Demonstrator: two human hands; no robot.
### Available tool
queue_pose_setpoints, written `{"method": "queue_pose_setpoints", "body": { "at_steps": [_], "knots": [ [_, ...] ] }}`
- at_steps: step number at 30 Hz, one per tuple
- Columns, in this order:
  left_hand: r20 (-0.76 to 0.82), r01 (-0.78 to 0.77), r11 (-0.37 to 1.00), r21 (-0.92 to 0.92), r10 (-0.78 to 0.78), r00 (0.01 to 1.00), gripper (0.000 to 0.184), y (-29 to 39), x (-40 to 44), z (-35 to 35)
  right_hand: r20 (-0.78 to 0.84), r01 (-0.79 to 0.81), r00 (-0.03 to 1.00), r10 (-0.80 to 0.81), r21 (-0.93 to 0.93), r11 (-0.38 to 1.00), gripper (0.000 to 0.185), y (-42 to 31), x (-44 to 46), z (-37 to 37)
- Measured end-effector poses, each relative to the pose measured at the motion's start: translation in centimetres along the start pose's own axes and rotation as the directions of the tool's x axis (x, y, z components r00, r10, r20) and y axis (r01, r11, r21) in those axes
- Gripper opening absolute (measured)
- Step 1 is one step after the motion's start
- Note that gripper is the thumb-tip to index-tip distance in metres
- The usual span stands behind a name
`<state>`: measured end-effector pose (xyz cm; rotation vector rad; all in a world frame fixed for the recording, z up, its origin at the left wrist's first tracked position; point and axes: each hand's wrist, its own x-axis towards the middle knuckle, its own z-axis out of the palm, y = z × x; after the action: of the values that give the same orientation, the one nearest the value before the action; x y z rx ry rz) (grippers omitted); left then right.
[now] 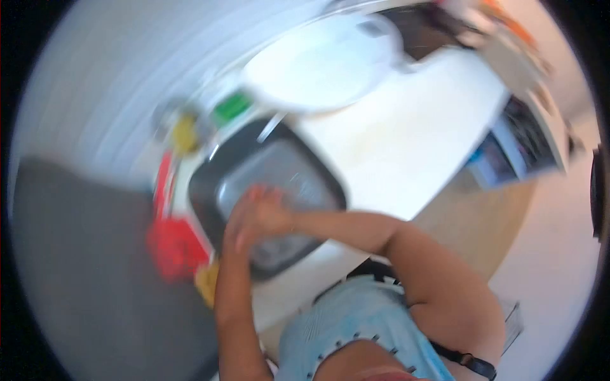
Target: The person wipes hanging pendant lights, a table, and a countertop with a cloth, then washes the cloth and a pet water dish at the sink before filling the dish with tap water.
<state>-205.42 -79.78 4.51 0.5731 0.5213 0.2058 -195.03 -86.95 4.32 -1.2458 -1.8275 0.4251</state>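
Observation:
My left hand (238,223) and my right hand (272,216) are pressed together over the dark grey sink (324,168). The right hand lies across the left one, its fingers curled over it. Motion blur hides most of the fingers, and I make out no object between the hands. A pale tap (271,127) reaches over the sink's far rim, just beyond them. Light glints on the sink's bottom.
Behind the sink are a green block (232,106) and something yellow (185,133). A red item (178,247) and a yellow cloth-like item (206,283) lie at left. A large white oval object (321,63) rests on the white counter (394,136). Shelving (515,143) stands right.

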Motion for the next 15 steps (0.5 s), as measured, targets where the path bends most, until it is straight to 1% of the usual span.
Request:
{"method": "queue_pose_setpoints", "body": {
  "at_steps": [1, 2, 3, 4, 5, 6, 7, 8, 9, 10, 12, 13, 15],
  "knots": [
    [-0.018, 0.144, 0.982, 0.118, -0.143, 0.99, 0.037, 1.3, 0.9, 1.2, 0.084, 0.087, 0.993, -0.078, -0.101, 0.991, 0.044, -0.1, -0.4, -0.2],
    [-0.301, 0.195, 0.958, 0.209, -0.127, 0.945, 0.035, 1.4, -0.5, 5.4, 0.166, 0.185, 0.974, -0.155, -0.184, 0.965, 0.042, -0.2, -0.8, -0.6],
    [-0.24, 0.184, 0.823, 0.538, -0.06, 0.969, 0.032, 1.5, 1.6, 0.6, 0.164, 0.34, 0.93, -0.328, -0.056, 0.939, 0.039, 0.5, -1.2, 0.2],
    [-0.159, 0.137, 0.612, 0.779, -0.019, 0.987, 0.03, 2.0, 2.4, 0.9, 0.415, 0.006, 0.904, 0.105, -0.259, 0.966, 0.04, -1.8, -1.4, -2.4],
    [-0.17, 0.184, 0.649, 0.739, -0.085, 0.982, 0.03, 1.9, 3.1, 1.6, 0.329, -0.158, 0.922, 0.206, -0.169, 0.973, 0.04, -1.3, -1.6, -1.6],
    [-0.038, 0.07, 0.589, 0.805, -0.067, 0.997, 0.035, 1.7, 4.8, -0.2, 0.238, -0.366, 0.905, 0.352, 0.016, 0.93, 0.041, -0.5, -1.6, -1.9],
    [0.073, 0.081, 0.619, 0.781, -0.22, 0.973, 0.045, 2.0, 8.4, -4.5, 0.184, -0.511, 0.858, 0.48, 0.207, 0.834, 0.042, 0.1, -1.7, -2.5],
    [0.021, 0.073, 0.52, 0.851, -0.172, 0.985, 0.044, 2.2, 7.7, -2.6, 0.169, -0.591, 0.8, 0.576, 0.39, 0.706, 0.042, 0.1, -2.0, -2.8],
    [-0.018, 0.065, 0.426, 0.902, -0.115, 0.993, 0.044, 2.0, 7.4, 0.7, 0.174, -0.624, 0.741, 0.648, 0.534, 0.571, 0.043, 0.3, -1.9, -3.0],
    [-0.036, 0.062, 0.352, 0.934, -0.08, 0.996, 0.043, 1.7, 7.1, 2.4, 0.186, -0.618, 0.695, 0.694, 0.649, 0.445, 0.043, 0.6, -2.1, -3.4],
    [-0.023, 0.026, 0.226, 0.974, -0.016, 1.0, 0.043, 1.3, 6.8, 4.2, 0.209, -0.553, 0.626, 0.751, 0.798, 0.239, 0.045, 1.5, -2.5, -4.0],
    [-0.01, 0.007, 0.167, 0.986, 0.015, 1.0, 0.043, 1.2, 6.9, 5.2, 0.216, -0.512, 0.602, 0.768, 0.843, 0.164, 0.045, 1.9, -2.7, -4.3],
    [0.022, -0.027, 0.062, 0.998, 0.077, 0.997, 0.043, 0.9, 6.6, 6.1, 0.223, -0.436, 0.576, 0.787, 0.898, 0.064, 0.046, 2.4, -3.0, -4.7]
  ]
}}
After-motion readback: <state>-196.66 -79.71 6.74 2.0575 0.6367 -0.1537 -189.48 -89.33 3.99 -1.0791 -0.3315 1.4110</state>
